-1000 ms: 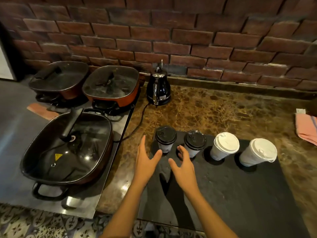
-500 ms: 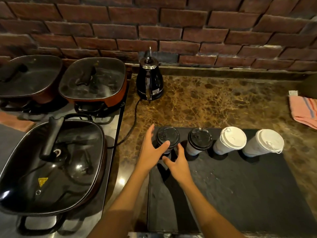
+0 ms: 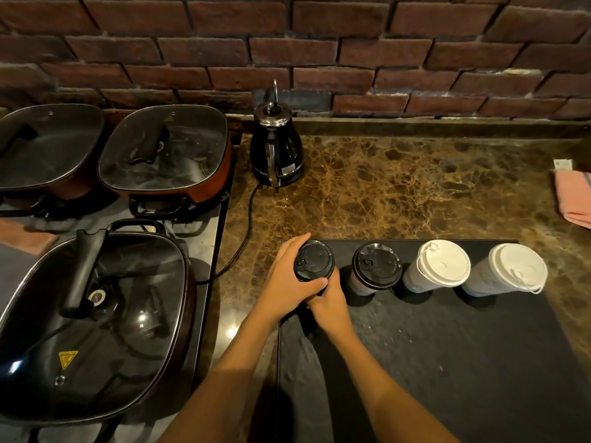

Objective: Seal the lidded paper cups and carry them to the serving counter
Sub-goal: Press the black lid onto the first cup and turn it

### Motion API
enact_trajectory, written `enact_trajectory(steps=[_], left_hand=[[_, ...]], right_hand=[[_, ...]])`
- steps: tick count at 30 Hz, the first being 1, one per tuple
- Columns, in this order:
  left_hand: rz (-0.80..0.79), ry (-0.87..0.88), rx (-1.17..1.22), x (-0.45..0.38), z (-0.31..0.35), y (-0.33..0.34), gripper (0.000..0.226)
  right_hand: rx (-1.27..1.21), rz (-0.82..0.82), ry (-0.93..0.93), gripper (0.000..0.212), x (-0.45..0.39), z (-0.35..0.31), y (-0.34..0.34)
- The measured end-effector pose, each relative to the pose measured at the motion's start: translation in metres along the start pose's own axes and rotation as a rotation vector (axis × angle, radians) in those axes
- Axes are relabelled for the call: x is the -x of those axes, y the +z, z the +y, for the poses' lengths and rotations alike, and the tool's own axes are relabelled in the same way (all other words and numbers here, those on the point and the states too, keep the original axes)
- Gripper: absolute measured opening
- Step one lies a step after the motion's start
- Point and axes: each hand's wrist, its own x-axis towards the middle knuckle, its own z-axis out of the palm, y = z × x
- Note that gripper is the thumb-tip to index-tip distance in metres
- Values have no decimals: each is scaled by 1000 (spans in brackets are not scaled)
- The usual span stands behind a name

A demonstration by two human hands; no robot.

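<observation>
Left hand (image 3: 287, 282) and right hand (image 3: 329, 302) both wrap black-lidded paper cup (image 3: 314, 260) at far left corner of black slate board (image 3: 447, 362). Second black-lidded cup (image 3: 376, 266) just beside; two white-lidded cups (image 3: 444, 264) (image 3: 518, 269) along far edge, rightward. Black electric kettle (image 3: 276, 148) near brick wall.

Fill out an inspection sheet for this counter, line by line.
Surface: brown marble counter with a black slate mat on it.
Job's things: four lidded paper cups in a row on the mat; two black-lidded cups, two white-lidded cups.
Clutter: pink folded cloth.
Grippers: left hand and right hand both grip the leftmost cup.
Cables: black kettle cord.
Surroundings: black electric kettle, three glass-lidded pans, red brick wall.
</observation>
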Motion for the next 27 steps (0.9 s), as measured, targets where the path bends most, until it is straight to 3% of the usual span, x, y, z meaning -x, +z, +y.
enact_trajectory(steps=[7, 12, 19, 24, 27], left_hand=[[143, -83, 175, 9, 10, -19, 83], [113, -113, 295, 17, 32, -50, 71], [-132, 15, -129, 18, 69, -83, 44], [-207, 82, -414, 19, 99, -66, 52], [-279, 77, -457, 25, 113, -66, 59]], right_hand=[[72, -57, -81, 77, 7, -21, -5], [293, -118, -225, 88, 16, -43, -23], [380, -243, -377, 90, 23, -64, -41], [304, -266, -313, 85, 31, -68, -36], [310, -270, -296, 87, 38, -67, -38]])
